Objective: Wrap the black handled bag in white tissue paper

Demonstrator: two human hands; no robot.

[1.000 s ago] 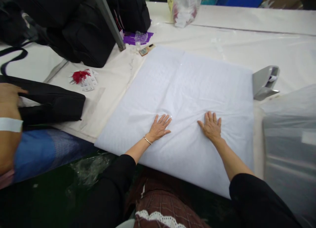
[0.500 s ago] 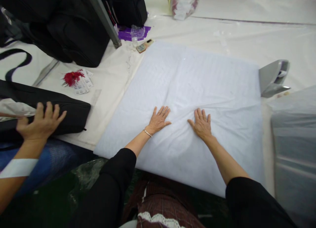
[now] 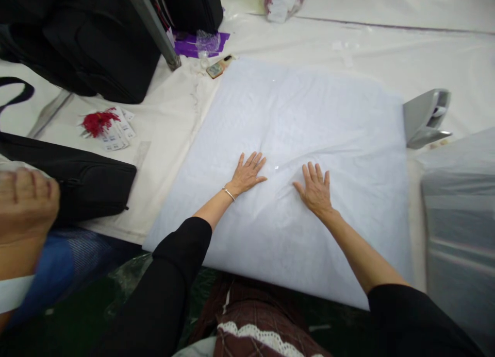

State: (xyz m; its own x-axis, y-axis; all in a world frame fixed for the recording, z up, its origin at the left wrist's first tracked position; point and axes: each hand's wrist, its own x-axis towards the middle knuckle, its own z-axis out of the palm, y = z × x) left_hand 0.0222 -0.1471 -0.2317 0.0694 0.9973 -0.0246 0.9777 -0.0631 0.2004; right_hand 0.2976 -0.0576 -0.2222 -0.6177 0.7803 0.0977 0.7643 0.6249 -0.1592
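A large, thin bluish-white plastic sheet or bag (image 3: 328, 109) lies flat on the white-covered table, its near edge hanging over the table's front. Faint wrinkles run across it around my hands. My left hand (image 3: 246, 173), with a bracelet at the wrist, rests palm down on its middle, fingers spread. To the right, my right hand (image 3: 315, 188) also lies on the sheet with its fingers apart. Neither hand grips anything. A small white speck (image 3: 276, 167) shows on the sheet between them.
A co-worker's hand (image 3: 27, 202) is at a black bag (image 3: 96, 184) on the left. Tags with red strings (image 3: 102, 124), a phone-like object (image 3: 217, 68), a metal post (image 3: 154, 30) and black backpacks (image 3: 104, 43) stand beyond. A grey tape dispenser-like device (image 3: 427, 117) and stacked plastic sheets (image 3: 460, 218) sit right.
My hands have slid slightly forward over the sheet, still spread. The co-worker's hand has moved left and its fingers have curled. The view has shifted a little.
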